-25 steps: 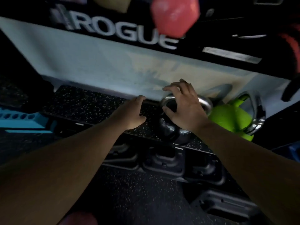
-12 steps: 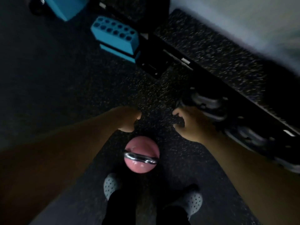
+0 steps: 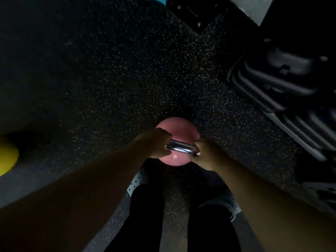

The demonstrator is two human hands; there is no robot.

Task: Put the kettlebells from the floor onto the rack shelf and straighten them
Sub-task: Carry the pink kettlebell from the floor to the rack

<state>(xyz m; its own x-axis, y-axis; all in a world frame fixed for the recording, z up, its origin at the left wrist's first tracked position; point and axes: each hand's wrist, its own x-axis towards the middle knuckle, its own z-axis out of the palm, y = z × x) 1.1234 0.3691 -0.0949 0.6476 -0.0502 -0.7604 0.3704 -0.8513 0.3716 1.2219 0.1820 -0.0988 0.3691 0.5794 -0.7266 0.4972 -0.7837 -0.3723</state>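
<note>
A pink kettlebell [image 3: 179, 126] with a shiny chrome handle [image 3: 181, 149] stands on the dark speckled floor just in front of my feet. My left hand [image 3: 157, 142] is closed around the left end of the handle. My right hand [image 3: 209, 153] grips the right end. Between the two hands the bare middle of the handle shows. The rack's lower part [image 3: 283, 84] lies at the right, dark and blurred. Its shelf is out of view.
A yellow round object [image 3: 7, 157] sits at the left edge on the floor. Dark stacked weights [image 3: 309, 128] run along the right side. My legs and grey shoes [image 3: 225, 204] are right below the kettlebell. Speckled rubber floor [image 3: 109, 79] spreads ahead and left.
My view swung from the rack shelf down to the floor. Both hands left the chrome-handled kettlebell on the shelf, dropped to the pink one and closed on its handle.
</note>
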